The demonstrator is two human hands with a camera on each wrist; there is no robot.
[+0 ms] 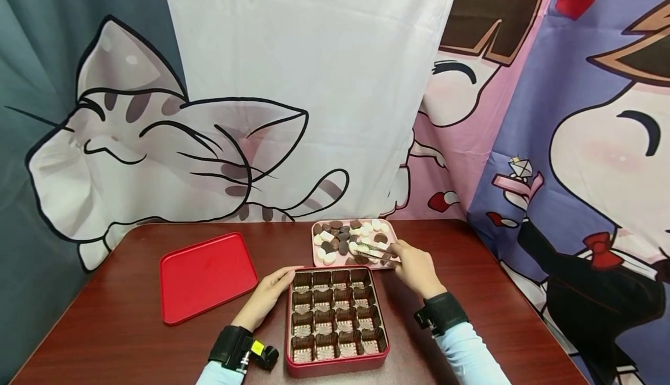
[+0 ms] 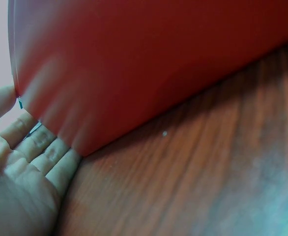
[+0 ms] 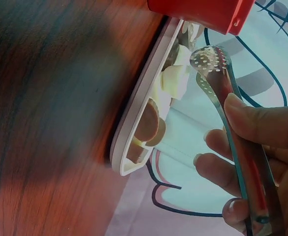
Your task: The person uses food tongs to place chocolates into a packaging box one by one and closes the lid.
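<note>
My left hand (image 1: 273, 289) holds the far left corner of a red box (image 1: 335, 366) with a brown insert divided into square compartments. In the left wrist view, its fingers (image 2: 38, 142) reach round the corner and the fingertips are hidden behind the red wall. My right hand (image 1: 417, 267) holds metal tongs (image 3: 249, 152) with perforated heads, the thumb on one arm and fingers on the other. Over a pale pink tray (image 1: 317, 257), the tong heads overlap the chocolates. Dark brown, milk brown and white pieces lie there, including a round brown chocolate (image 3: 147, 122).
A red lid (image 1: 206, 277) lies on the brown table (image 1: 131, 347) at the left. The tray stands just behind the box, near the table's far edge. Behind the table hangs a printed cartoon curtain (image 1: 314, 82).
</note>
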